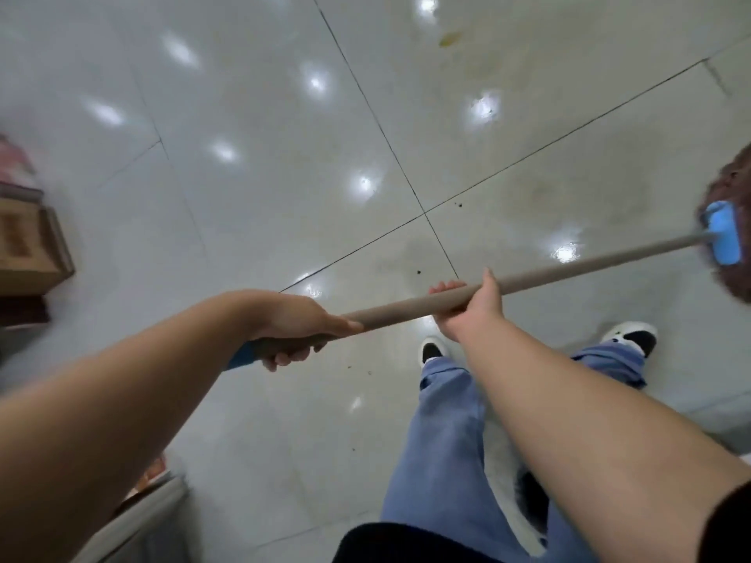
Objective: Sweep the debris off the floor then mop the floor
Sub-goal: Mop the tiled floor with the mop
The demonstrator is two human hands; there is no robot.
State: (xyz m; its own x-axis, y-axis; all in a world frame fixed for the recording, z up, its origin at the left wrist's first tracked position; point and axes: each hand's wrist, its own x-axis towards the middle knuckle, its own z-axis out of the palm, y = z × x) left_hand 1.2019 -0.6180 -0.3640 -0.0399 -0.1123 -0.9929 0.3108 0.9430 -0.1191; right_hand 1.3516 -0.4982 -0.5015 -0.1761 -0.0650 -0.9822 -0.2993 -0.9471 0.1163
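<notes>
Both my hands hold a long grey pole [569, 268] that runs across the view from lower left to the right edge. My left hand [296, 327] grips it near its blue end cap [242, 357]. My right hand [467, 306] grips it about mid-length. At the far right the pole ends in a blue head [723, 237] with reddish-brown strands [731, 184], blurred and partly cut off by the frame. The glossy white tile floor [284, 156] shows small dark specks [418, 272], a yellowish scrap [449, 38] at the top and dull smears.
A brown cardboard box [28, 245] sits at the left edge with a pink item [14, 156] behind it. A grey object [134, 518] is at the lower left. My feet in black-and-white shoes [433, 347] stand on the tiles below the pole.
</notes>
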